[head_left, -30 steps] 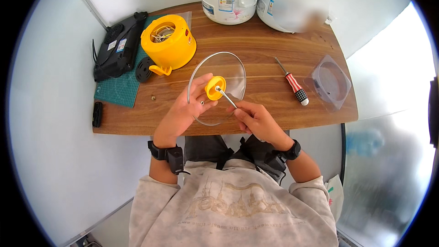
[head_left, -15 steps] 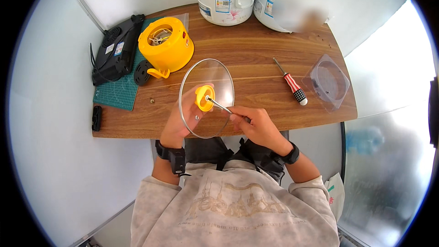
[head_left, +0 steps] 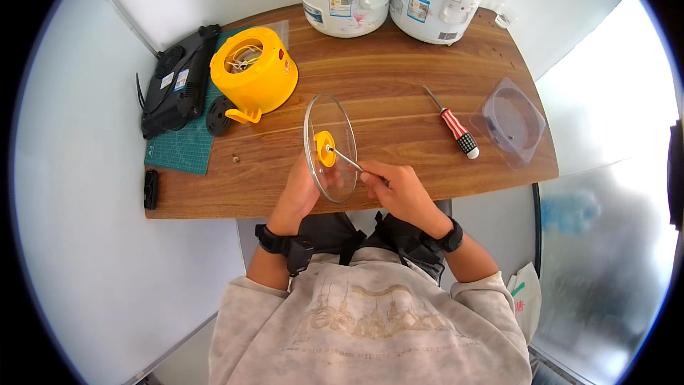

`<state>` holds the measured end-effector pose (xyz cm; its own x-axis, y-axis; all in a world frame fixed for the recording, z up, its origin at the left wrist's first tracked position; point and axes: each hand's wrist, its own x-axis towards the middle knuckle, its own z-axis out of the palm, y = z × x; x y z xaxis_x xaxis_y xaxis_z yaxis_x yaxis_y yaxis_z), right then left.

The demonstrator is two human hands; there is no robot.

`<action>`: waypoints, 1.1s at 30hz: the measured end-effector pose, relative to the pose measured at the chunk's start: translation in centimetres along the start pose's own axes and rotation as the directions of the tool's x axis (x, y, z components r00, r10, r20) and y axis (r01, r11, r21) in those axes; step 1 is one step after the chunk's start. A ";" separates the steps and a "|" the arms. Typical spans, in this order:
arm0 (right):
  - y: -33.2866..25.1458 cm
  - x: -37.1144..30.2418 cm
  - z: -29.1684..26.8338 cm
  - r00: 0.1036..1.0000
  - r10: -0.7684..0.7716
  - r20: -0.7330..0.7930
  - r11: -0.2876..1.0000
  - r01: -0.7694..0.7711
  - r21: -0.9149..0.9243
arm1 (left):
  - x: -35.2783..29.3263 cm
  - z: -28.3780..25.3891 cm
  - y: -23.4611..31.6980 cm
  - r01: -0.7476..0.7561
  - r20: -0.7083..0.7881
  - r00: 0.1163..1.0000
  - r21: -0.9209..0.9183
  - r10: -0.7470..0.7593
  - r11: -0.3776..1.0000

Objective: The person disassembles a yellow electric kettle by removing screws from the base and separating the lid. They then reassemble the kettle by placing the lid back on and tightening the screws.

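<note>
My left hand point(head_left: 302, 189) grips a round glass lid point(head_left: 347, 128) with a metal rim, holding it up on edge above the front of the table. A yellow knob point(head_left: 325, 148) sits at the lid's centre; my left fingers are partly hidden behind it and the glass. My right hand point(head_left: 400, 189) is closed on a slim silver metal tool point(head_left: 348, 160), pinched between thumb and fingers. The tool's tip meets the middle of the knob. Its other end is hidden in my palm, so I cannot tell its exact kind.
Two white rice cookers point(head_left: 345, 0) stand at the back. To the left are an opened yellow appliance base point(head_left: 265, 82) with wires inside, a black appliance point(head_left: 182, 75), a black disc point(head_left: 218, 115) and a green cutting mat point(head_left: 178, 153). A screwdriver point(head_left: 457, 130) and a clear plastic tray point(head_left: 514, 125) lie right.
The lid has turned more edge-on and shifted slightly right, with my left hand moving along. The tool's tip is still at the knob. A blurred shape by the right cooker is gone.
</note>
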<state>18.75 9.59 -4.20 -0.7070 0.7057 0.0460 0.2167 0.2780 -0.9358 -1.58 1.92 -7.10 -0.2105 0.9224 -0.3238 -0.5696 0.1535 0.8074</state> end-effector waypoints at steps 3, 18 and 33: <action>0.0 -0.4 -0.2 1.000 0.007 0.008 1.000 -0.008 0.009 | -0.3 -0.2 -0.3 -0.011 0.048 0.999 0.025 0.010 1.000; -1.1 -1.2 -2.4 0.895 -0.445 -0.044 0.728 0.333 -0.599 | -2.2 2.2 1.7 -0.123 0.009 0.992 0.276 0.126 0.953; -1.6 -1.1 -3.4 0.865 -0.502 0.031 0.576 0.361 -0.734 | -2.3 1.9 2.5 -0.101 0.173 0.983 0.229 0.061 0.968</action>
<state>21.46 10.55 -1.60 -0.7411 0.4502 0.4981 0.3637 0.8928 -0.2657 -1.02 0.82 -3.35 -0.1042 0.9775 -0.1833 -0.3485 0.1367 0.9273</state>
